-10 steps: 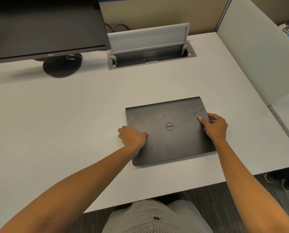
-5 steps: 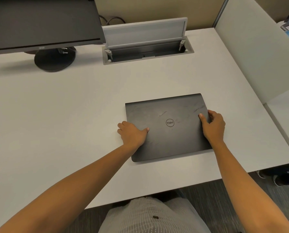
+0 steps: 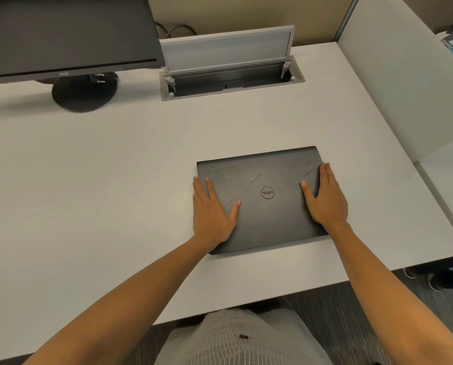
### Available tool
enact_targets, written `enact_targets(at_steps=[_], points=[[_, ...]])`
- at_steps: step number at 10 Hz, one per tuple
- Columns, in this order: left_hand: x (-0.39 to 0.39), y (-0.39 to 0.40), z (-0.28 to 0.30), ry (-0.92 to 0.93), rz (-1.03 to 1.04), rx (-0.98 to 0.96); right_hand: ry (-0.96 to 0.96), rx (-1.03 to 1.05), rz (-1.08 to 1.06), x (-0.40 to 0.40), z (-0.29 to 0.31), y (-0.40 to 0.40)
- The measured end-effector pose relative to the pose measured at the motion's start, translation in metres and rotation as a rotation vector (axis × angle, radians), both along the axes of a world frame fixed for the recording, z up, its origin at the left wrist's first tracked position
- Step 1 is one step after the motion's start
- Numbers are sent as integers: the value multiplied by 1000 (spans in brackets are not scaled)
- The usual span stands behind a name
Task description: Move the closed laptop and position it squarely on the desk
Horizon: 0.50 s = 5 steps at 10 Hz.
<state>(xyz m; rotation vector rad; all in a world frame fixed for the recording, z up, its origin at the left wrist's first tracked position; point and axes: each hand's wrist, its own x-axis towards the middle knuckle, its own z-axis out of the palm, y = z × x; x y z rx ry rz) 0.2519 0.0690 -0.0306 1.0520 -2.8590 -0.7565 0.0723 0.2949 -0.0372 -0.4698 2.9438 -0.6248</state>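
Closed black Dell laptop (image 3: 259, 198) lies flat on white desk (image 3: 114, 180), under both hands. Left hand (image 3: 212, 212) flat and spread on lid's left edge, fingers partly over the desk, not gripping. Right hand (image 3: 325, 198) flat on lid's right edge, fingers straight, thumb on lid, not gripping. Logo between the hands. Beyond the hands: open cable tray (image 3: 230, 75); beyond left hand, monitor (image 3: 67, 35) on round stand. Divider panel (image 3: 404, 88) right of right hand.
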Motion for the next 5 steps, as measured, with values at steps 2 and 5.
enact_targets(at_steps=[2, 5], points=[[3, -2, -3, 1, -45, -99, 1, 26, 8, -1, -2, 0], [-5, -18, 7, 21, -69, -157, 61, -198, -91, -2, 14, -19]])
